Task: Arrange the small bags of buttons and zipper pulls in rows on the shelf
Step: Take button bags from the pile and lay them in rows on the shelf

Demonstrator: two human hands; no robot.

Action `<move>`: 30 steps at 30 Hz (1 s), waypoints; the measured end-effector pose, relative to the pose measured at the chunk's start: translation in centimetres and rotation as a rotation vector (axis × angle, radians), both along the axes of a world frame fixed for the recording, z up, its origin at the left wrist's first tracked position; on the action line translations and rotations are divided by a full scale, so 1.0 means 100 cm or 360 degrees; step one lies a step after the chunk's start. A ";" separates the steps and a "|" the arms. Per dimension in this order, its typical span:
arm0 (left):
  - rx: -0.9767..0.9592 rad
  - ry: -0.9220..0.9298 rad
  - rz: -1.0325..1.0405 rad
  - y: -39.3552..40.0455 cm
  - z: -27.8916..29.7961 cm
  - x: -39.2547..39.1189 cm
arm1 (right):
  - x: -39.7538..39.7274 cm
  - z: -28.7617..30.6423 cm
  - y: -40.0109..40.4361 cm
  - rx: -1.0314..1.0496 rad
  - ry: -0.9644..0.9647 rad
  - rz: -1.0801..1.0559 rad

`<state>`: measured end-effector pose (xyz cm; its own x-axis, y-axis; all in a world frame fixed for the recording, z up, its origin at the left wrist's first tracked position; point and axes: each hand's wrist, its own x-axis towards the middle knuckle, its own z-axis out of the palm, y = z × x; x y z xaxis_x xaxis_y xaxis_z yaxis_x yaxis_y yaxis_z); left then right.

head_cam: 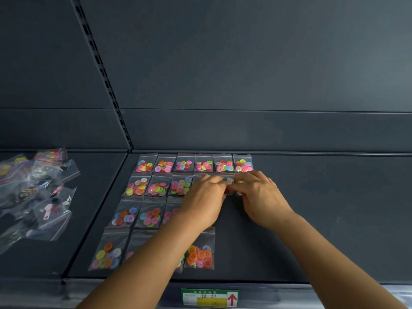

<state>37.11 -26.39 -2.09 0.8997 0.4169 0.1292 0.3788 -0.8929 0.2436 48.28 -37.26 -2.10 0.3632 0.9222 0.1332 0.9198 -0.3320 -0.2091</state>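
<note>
Small clear bags of coloured buttons lie in rows on the dark shelf. The back row holds several bags side by side; the second row runs under my hands. Two shorter rows lie nearer, ending with a bag of orange buttons. My left hand and my right hand meet over the right end of the second row, fingers curled and pinching a small bag between them. Most of that bag is hidden.
A loose pile of bags with zipper pulls and buttons lies on the neighbouring shelf panel at the left. A slotted upright rises at the back. A green and yellow price label sits on the shelf's front edge.
</note>
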 end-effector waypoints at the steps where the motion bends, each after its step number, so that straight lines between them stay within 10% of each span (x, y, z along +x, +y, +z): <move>1: 0.0009 0.0012 0.0000 -0.001 0.000 0.000 | 0.000 -0.001 0.000 0.0004 -0.0001 0.0000; 30: 0.0193 -0.0231 0.0544 0.077 0.033 -0.148 | -0.116 0.036 0.103 0.0182 0.0076 0.0202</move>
<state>22.32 -18.65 1.22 0.6804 0.6632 0.3117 0.6287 -0.7469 0.2167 36.67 -26.95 1.47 0.2530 0.9409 0.2250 0.9409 -0.1853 -0.2834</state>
